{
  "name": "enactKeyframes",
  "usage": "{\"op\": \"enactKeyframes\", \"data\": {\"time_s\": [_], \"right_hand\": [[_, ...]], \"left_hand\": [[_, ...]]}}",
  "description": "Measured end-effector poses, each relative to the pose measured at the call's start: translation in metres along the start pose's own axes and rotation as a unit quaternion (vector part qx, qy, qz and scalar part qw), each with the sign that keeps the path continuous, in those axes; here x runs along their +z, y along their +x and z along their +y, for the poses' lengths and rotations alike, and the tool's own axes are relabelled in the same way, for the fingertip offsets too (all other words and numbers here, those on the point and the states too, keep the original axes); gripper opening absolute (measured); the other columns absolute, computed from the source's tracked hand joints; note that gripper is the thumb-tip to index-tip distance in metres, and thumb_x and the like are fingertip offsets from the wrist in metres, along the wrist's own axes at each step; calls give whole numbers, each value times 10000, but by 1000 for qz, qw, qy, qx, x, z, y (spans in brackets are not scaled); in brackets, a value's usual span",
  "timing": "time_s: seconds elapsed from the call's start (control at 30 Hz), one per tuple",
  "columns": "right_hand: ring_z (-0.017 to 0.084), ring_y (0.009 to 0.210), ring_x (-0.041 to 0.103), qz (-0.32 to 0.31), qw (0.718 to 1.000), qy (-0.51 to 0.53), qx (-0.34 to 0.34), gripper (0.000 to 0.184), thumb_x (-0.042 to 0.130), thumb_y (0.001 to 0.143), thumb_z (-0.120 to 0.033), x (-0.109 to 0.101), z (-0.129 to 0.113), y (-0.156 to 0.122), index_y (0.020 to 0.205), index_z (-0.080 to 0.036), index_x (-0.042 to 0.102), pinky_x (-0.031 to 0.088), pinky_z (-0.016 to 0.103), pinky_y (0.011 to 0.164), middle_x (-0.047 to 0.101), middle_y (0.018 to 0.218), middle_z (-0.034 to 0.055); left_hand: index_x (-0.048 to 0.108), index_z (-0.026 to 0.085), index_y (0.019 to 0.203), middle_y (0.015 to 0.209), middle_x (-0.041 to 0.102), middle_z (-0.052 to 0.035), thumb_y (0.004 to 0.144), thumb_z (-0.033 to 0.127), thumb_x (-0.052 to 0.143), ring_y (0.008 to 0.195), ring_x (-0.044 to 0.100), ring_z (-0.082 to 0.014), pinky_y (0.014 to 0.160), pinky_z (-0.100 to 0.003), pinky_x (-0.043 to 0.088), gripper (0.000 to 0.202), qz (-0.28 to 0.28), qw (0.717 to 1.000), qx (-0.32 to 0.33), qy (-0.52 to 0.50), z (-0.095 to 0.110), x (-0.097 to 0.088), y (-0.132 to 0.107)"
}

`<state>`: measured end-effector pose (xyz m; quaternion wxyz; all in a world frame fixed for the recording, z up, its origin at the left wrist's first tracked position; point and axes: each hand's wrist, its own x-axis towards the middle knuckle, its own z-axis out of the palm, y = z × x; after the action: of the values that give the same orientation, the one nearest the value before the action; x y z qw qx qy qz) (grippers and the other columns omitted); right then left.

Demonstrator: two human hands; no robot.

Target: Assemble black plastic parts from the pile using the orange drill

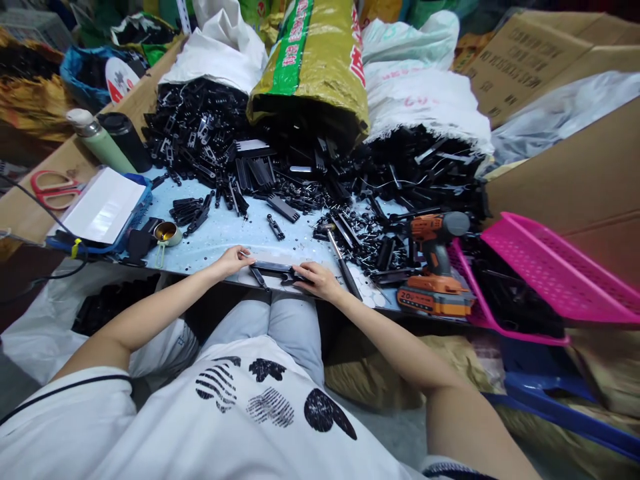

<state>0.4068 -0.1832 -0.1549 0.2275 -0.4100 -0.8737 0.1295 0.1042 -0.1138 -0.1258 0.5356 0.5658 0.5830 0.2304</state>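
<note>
Close to the table's front edge, a long black plastic part [273, 267] lies between my two hands. My left hand [234, 261] pinches its left end with the fingertips, where a second narrow black piece [259, 278] slants down toward the edge. My right hand [317, 280] has its fingers closed on the right end; small dark shapes under those fingers are partly hidden. To the right of my right hand rests a hammer [344, 265] with a dark grip. A small black jointed piece [275, 227] sits alone on the blue tabletop beyond the hands.
Heaps of black parts [195, 133] spill from sacks at the back. Screws [370, 240] lie in a pile. An orange cordless drill [436, 267] stands at the right beside a pink basket [565, 273]. Red scissors [56, 190], a green bottle [103, 143] and a metal cup [167, 233] are at left.
</note>
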Motion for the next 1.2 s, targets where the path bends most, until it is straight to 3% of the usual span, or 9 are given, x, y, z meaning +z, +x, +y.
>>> {"op": "enactKeyframes", "data": {"time_s": [0.37, 0.43, 0.53, 0.6, 0.73, 0.9, 1.0, 1.1, 1.2], "right_hand": [[183, 831, 577, -15, 999, -39, -27, 501, 493, 897, -448, 1, 5, 1, 1322, -183, 495, 493, 297, 735, 605, 921, 92], [181, 805, 575, -9, 998, -50, -24, 499, 476, 904, -454, 1, 4, 1, 1323, -182, 496, 487, 294, 718, 606, 881, 86], [176, 779, 567, -1, 998, -52, -22, 500, 479, 903, -459, 5, 3, -2, 1323, -189, 494, 479, 290, 712, 601, 839, 70], [179, 775, 559, 12, 998, -55, -13, 505, 485, 900, -458, 7, 5, -4, 1326, -187, 491, 475, 298, 713, 595, 826, 69], [172, 785, 554, -35, 996, -34, -70, 494, 471, 911, -443, 2, 15, 0, 1330, -182, 484, 467, 290, 724, 599, 851, 74], [175, 817, 566, -65, 988, -109, -82, 485, 431, 917, -492, -12, 20, 5, 1270, -176, 535, 438, 273, 703, 628, 923, 95], [184, 732, 562, -44, 980, -191, -27, 539, 443, 862, -604, -15, 13, 6, 962, -123, 666, 397, 269, 634, 630, 787, 109], [157, 596, 511, -11, 978, -209, 2, 606, 429, 820, -683, -26, -4, 10, 619, -135, 593, 336, 259, 564, 556, 592, 79], [125, 534, 461, 16, 990, -130, -44, 595, 398, 846, -666, -53, -36, 17, 573, -153, 527, 284, 255, 526, 512, 552, 48]], "left_hand": [[592, 154, 970, 847, 620, -43, 747, 408, 652, 773, 578, -183, 679, -258, 412, 344, -5, 980, -18, 199, 21, -5, -12], [565, 168, 1098, 1002, 625, -78, 767, 425, 634, 939, 570, -232, 802, -314, 411, 425, 22, 951, 88, 296, 27, 5, -19], [472, 169, 1254, 1192, 558, -131, 789, 513, 592, 1146, 466, -290, 963, -411, 318, 590, -6, 854, 318, 412, 30, 37, -28], [474, 125, 1229, 1148, 564, -159, 766, 613, 567, 1114, 475, -306, 953, -430, 316, 679, -46, 813, 367, 450, 27, 60, -29], [520, 100, 1114, 1045, 580, -156, 736, 724, 505, 1012, 510, -295, 873, -390, 362, 729, -49, 804, 373, 461, 19, 80, -22], [456, 83, 1230, 1127, 562, -176, 829, 650, 448, 1050, 506, -290, 873, -373, 354, 695, -64, 756, 413, 504, 16, 66, -21], [436, 58, 1272, 1132, 569, -203, 878, 576, 432, 1020, 535, -285, 824, -362, 378, 651, -59, 716, 440, 540, 15, 58, -19], [597, 56, 1007, 899, 630, -170, 917, 534, 374, 847, 587, -250, 710, -328, 410, 534, -30, 717, 451, 531, 20, 50, -17], [588, 114, 705, 660, 598, -104, 944, 515, 302, 645, 572, -192, 580, -285, 392, 547, 15, 743, 490, 455, 34, 36, -35]]}}
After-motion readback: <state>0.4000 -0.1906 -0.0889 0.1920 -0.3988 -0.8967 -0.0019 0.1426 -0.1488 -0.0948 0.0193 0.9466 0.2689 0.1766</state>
